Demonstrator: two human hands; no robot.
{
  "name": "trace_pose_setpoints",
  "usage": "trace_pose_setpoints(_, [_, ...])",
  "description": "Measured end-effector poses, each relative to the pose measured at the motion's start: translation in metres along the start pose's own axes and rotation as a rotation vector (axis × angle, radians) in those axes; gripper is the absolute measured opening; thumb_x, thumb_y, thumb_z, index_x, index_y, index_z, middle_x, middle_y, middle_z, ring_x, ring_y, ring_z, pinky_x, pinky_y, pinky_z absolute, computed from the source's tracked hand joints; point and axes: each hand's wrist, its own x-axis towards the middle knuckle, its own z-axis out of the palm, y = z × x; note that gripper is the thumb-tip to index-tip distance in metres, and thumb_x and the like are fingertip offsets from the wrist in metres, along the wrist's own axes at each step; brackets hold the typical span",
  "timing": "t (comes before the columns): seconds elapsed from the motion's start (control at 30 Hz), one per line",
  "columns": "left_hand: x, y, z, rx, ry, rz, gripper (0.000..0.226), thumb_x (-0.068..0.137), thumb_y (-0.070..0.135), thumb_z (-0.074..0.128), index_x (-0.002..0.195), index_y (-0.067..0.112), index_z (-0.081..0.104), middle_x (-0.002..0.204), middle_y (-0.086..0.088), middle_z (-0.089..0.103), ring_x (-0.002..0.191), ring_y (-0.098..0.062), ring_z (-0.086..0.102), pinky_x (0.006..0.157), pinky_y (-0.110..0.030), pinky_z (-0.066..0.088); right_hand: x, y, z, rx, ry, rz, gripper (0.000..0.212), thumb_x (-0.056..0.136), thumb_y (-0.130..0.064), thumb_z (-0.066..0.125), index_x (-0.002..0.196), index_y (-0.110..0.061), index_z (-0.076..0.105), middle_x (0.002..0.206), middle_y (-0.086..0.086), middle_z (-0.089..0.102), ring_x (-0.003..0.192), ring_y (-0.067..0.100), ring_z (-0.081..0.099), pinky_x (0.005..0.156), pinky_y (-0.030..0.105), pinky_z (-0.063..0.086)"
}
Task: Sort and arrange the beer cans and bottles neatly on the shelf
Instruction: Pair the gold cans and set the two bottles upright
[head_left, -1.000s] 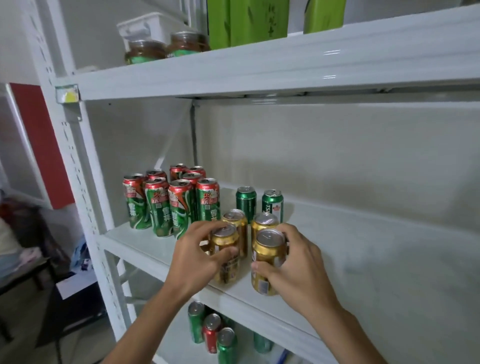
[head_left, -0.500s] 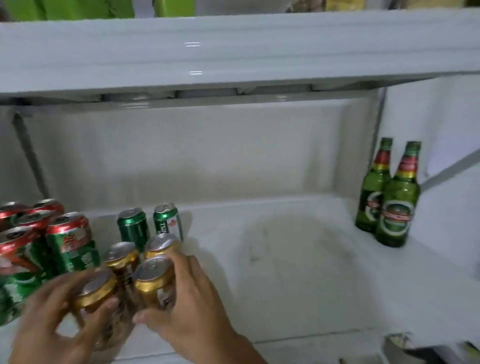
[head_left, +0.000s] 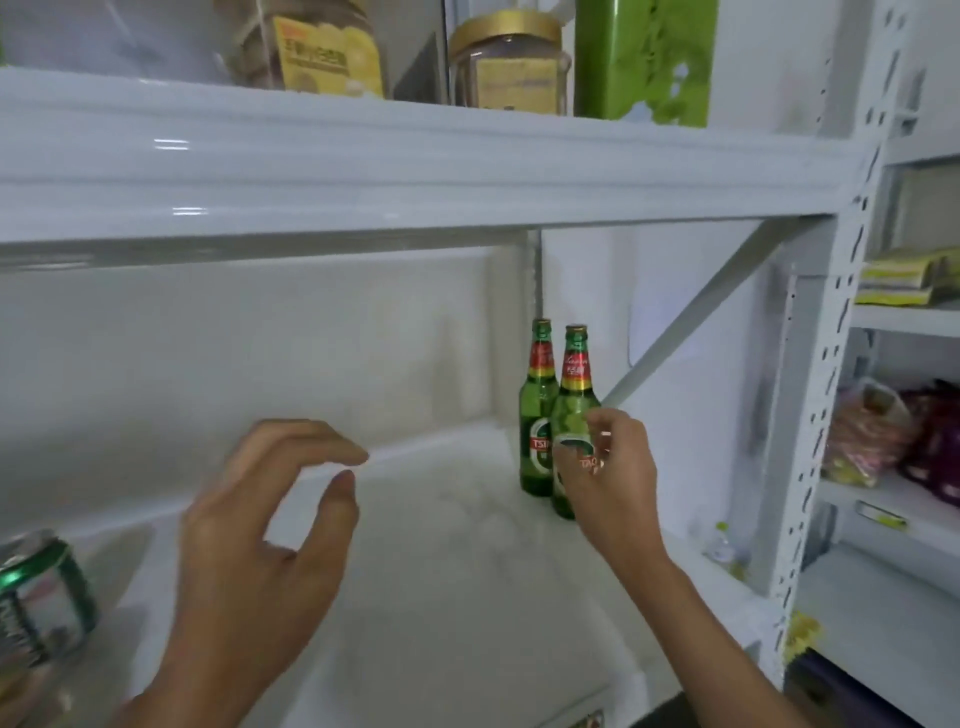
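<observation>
Two green beer bottles with red and gold neck labels stand at the back right of the white shelf (head_left: 441, 582), the front bottle (head_left: 574, 384) partly covering the rear bottle (head_left: 537, 400). My right hand (head_left: 618, 478) has its thumb and fingers curled around the front bottle's lower body at the label. Over the middle of the shelf my left hand (head_left: 270, 530) hovers with its fingers apart, holding nothing. At the left edge a green can (head_left: 41, 592) is visible, blurred and partly cut off.
The upper shelf (head_left: 415, 176) hangs low above and carries jars (head_left: 506, 62) and a green box (head_left: 644, 57). A diagonal brace (head_left: 691, 322) and a perforated post (head_left: 815, 415) bound the right side. Snack bags (head_left: 872, 436) lie on the neighbouring rack.
Both hands let go of the gold cans on the left. My view and hands swung right; my right hand reached the front bottle, and my left hand opened in mid-air.
</observation>
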Motion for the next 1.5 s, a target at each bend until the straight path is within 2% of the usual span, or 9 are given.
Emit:
trace_pose_setpoints(0.07, [0.029,0.017,0.055,-0.084,-0.069,-0.045,0.024,0.092,0.005,0.069,0.097,0.028,0.07,0.105,0.014,0.067,0.107,-0.009,0.064,0.092,-0.017,0.046,0.029,0.006,-0.007,-0.033,-0.031,-0.009,0.041,0.088,-0.017,0.074,0.124,-0.022,0.054,0.123,-0.003,0.049,0.113,0.013,0.053,0.085,0.014,0.045])
trace_pose_setpoints(0.2, [0.073,0.006,0.146,-0.173,-0.236,-0.25,0.026,0.092,0.007,0.069,0.101,0.032,0.069,0.106,0.016,0.068,0.106,-0.005,0.063,0.091,-0.024,0.051,0.081,0.005,-0.008,-0.073,-0.105,-0.037,0.05,0.092,-0.021,0.073,0.135,-0.017,0.048,0.12,-0.006,0.039,0.112,0.012,0.045,0.104,0.031,0.045])
trace_pose_setpoints(0.4, [0.129,-0.011,0.248,-0.086,-0.389,-0.449,0.03,0.097,0.023,0.066,0.127,0.024,0.061,0.126,-0.002,0.061,0.111,-0.017,0.058,0.085,-0.019,0.042,0.129,0.014,0.004,-0.097,-0.164,-0.026,0.075,0.092,-0.041,0.071,0.151,-0.013,0.035,0.142,0.007,0.043,0.129,0.024,0.049,0.106,0.04,0.047])
trace_pose_setpoints(0.53, [0.153,-0.016,0.287,-0.032,-0.491,-0.586,0.057,0.1,0.028,0.061,0.152,0.021,0.039,0.146,-0.006,0.049,0.131,-0.023,0.05,0.098,-0.028,0.04,0.141,0.026,-0.003,-0.062,-0.265,-0.002,0.038,0.094,-0.039,0.068,0.122,-0.023,0.047,0.117,0.002,0.055,0.108,0.018,0.058,0.091,0.035,0.053])
trace_pose_setpoints(0.63, [0.163,-0.022,0.307,-0.069,-0.447,-0.637,0.054,0.1,0.027,0.059,0.151,0.023,0.042,0.143,-0.004,0.055,0.124,-0.021,0.055,0.1,-0.034,0.046,0.145,0.038,-0.004,-0.069,-0.346,-0.039,0.019,0.096,-0.037,0.065,0.106,-0.024,0.054,0.103,-0.003,0.064,0.095,0.016,0.065,0.086,0.036,0.059])
trace_pose_setpoints(0.83, [0.161,-0.027,0.326,-0.154,-0.38,-0.693,0.016,0.097,0.037,0.061,0.103,0.022,0.065,0.101,-0.001,0.071,0.097,-0.021,0.067,0.094,-0.044,0.055,0.145,0.052,0.0,-0.005,-0.436,-0.066,0.018,0.097,-0.029,0.063,0.11,-0.035,0.052,0.106,-0.01,0.067,0.097,0.011,0.066,0.09,0.032,0.057])
trace_pose_setpoints(1.07, [0.152,-0.028,0.314,-0.099,-0.297,-0.632,0.015,0.095,0.026,0.066,0.108,0.02,0.072,0.104,0.003,0.074,0.096,-0.017,0.069,0.092,-0.043,0.056,0.136,0.057,0.003,-0.089,-0.381,-0.078,0.032,0.097,-0.04,0.062,0.126,-0.036,0.051,0.114,-0.015,0.066,0.102,0.008,0.063,0.093,0.028,0.052])
trace_pose_setpoints(1.2, [0.145,-0.024,0.295,-0.119,-0.21,-0.657,0.015,0.091,0.025,0.073,0.104,0.017,0.072,0.101,0.003,0.074,0.094,-0.015,0.069,0.09,-0.039,0.057,0.128,0.055,0.003,-0.098,-0.335,-0.151,0.03,0.099,-0.036,0.062,0.126,-0.032,0.052,0.107,-0.017,0.062,0.096,0.005,0.057,0.079,0.019,0.04])
trace_pose_setpoints(1.5, [0.132,-0.032,0.221,-0.057,-0.03,-0.649,0.022,0.088,0.03,0.077,0.105,0.017,0.074,0.105,0.002,0.075,0.1,-0.015,0.07,0.094,-0.04,0.057,0.108,0.036,0.015,-0.05,-0.342,-0.306,0.031,0.103,-0.041,0.048,0.13,-0.025,0.047,0.109,-0.008,0.063,0.097,0.012,0.062,0.085,0.032,0.05])
